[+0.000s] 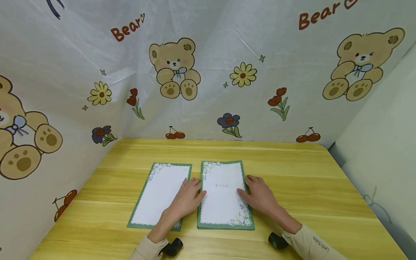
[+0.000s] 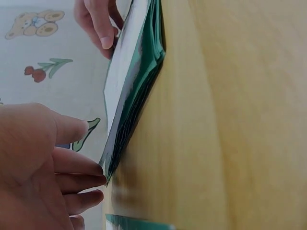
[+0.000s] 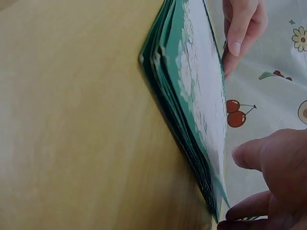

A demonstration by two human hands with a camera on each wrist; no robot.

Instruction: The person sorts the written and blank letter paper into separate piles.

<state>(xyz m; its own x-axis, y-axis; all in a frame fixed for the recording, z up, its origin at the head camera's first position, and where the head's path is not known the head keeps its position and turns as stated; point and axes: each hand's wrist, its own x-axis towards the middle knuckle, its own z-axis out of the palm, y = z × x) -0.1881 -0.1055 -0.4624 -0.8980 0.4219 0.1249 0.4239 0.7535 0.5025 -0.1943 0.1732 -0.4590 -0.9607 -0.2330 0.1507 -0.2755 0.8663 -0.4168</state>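
A stack of letter paper [image 1: 222,202] with green borders and white floral corners lies on the table, a short line of handwriting on its top sheet. Along its left edge is my left hand [image 1: 186,198], fingertips right at the sheets and thumb over the margin. My right hand [image 1: 261,195] flanks the opposite edge in the same way. Both wrist views show the stack's layered green edges [image 2: 139,91], slightly fanned. In the right wrist view the thumb [image 3: 249,153] stands off the paper while the fingertips meet the edge.
Left of the stack lies another green-bordered sheet [image 1: 162,195], partly covered by my left hand and forearm. The yellow wood-grain table [image 1: 292,166] ends at a bear-printed cloth [image 1: 208,108] behind. Dark wrist devices [image 1: 277,241] sit by both sleeves.
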